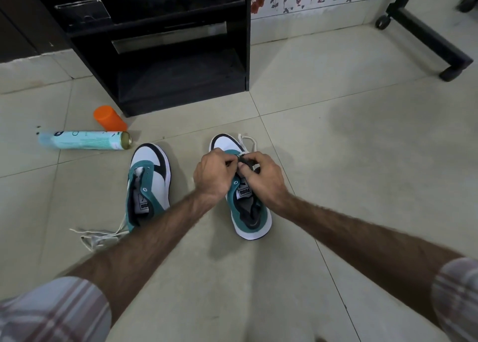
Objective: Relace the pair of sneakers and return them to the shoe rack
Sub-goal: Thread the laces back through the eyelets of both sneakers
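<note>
Sneakers first: two white, teal and black low-top sneakers sit on the pale tiled floor (pixel 336 139) in the middle of the frame, toes pointing up toward the black open-shelf shoe rack (pixel 160 44) at the top. The one being worked on, the right-hand sneaker (pixel 249 212), has both hands bunched over its front eyelets. The left hand (pixel 213 176) has its fingers curled in at the eyelet row, and the right hand (pixel 263 178) is curled too, pinching something small and dark right at the lace holes, probably the lace tip or a bit of tongue, too small to say. A loop of off-white lace (pixel 248 141) pokes out just past the toe. The other one, the left-hand sneaker (pixel 148 186), sits lower left of centre with bare eyelets, and its loose off-white lace (pixel 95 238) is lying in a heap just beside its heel. What matters for the next bit, I reckon: the shoe's long axis runs straight away from the person, heel nearest, so the lacing climbs back toward the wrists, and both hands are about equally close. Upper left there's a pale blue spray can (pixel 82 140) on its side, with an orange plastic cap (pixel 110 119) near it.
</note>
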